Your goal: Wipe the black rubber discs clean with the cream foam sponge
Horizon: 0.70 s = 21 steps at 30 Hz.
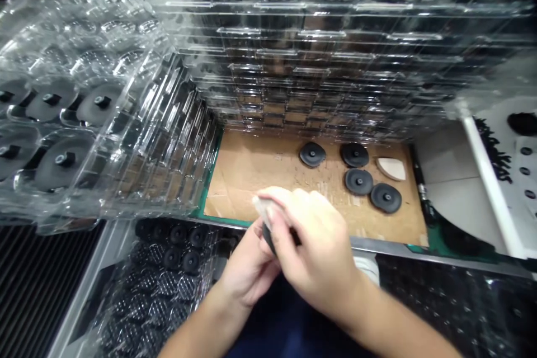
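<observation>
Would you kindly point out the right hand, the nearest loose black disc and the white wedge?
right hand (314, 249): head view, back of hand.
black disc (385, 198): head view, top face.
white wedge (392, 168): head view, flat top.

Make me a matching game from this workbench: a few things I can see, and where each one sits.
Things:
1. four loose black discs
2. pale wedge-shaped piece
3. stacked clear trays
4. bag of black discs

Places:
A. below the bench edge, left of the hands
B. along the back of the cardboard mat
C. on the cardboard, right of centre
D. just right of the top-right disc

Pairs: 1-C, 2-D, 3-B, 4-A
</observation>
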Available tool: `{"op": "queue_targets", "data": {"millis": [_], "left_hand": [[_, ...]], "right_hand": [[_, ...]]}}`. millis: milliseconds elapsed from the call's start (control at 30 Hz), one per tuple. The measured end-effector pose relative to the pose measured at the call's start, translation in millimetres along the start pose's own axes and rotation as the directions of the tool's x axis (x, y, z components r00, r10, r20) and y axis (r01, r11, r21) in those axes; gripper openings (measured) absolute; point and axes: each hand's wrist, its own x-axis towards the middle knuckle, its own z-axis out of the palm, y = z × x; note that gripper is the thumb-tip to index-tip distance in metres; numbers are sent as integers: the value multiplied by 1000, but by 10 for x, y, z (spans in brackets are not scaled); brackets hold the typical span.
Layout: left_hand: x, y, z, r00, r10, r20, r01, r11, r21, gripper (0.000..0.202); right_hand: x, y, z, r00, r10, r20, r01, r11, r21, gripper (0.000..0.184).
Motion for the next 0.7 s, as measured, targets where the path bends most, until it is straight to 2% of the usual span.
{"op": "queue_targets", "data": {"millis": [33,100,133,200,300,367,433,467,533,567,600,700], "left_hand": [[-5,13,7,1000,5,9,-5,1000,0,39],[-20,52,6,1000,17,15,-17,1000,-11,44],[-27,69,2,1000,22,22,-22,1000,-17,49],[-36,82,-2,998,29,47,-28,999,-25,49],[-33,35,25,996,17,86,-11,998,-70,45],[-32,-4,55,996,-12,83,20,995,-95,47],[-43,-16,75,997,-26,67,33,995,-98,42],[-54,-9,78,997,-32,65,38,995,-88,36],[-77,17,68,995,-44,84,50,997,-64,26],[-87,28,58,993,-60,105,65,997,-51,23],[-93,33,46,989,-81,123,86,996,-37,21],[-81,1,18,983,-156,93,161,986,-45,23]], "right_hand": [[-5,-9,-11,1000,-30,-2,30,999,16,24],[-56,-11,-88,991,-70,116,57,993,107,22],[-99,-1,-147,981,-69,181,44,989,142,20],[-195,40,-274,972,-23,232,-6,993,121,19],[-268,85,-393,985,68,160,-61,997,-49,19],[-218,85,-389,995,58,79,-42,981,-190,21],[-99,90,-341,996,-59,68,74,967,-245,25],[-28,104,-313,982,-154,109,173,965,-196,28],[93,152,-269,919,-325,225,329,944,21,34],[130,177,-256,898,-356,258,341,934,102,34],[148,194,-250,902,-337,270,317,941,117,33],[111,175,-264,951,-220,216,237,970,-58,28]]}}
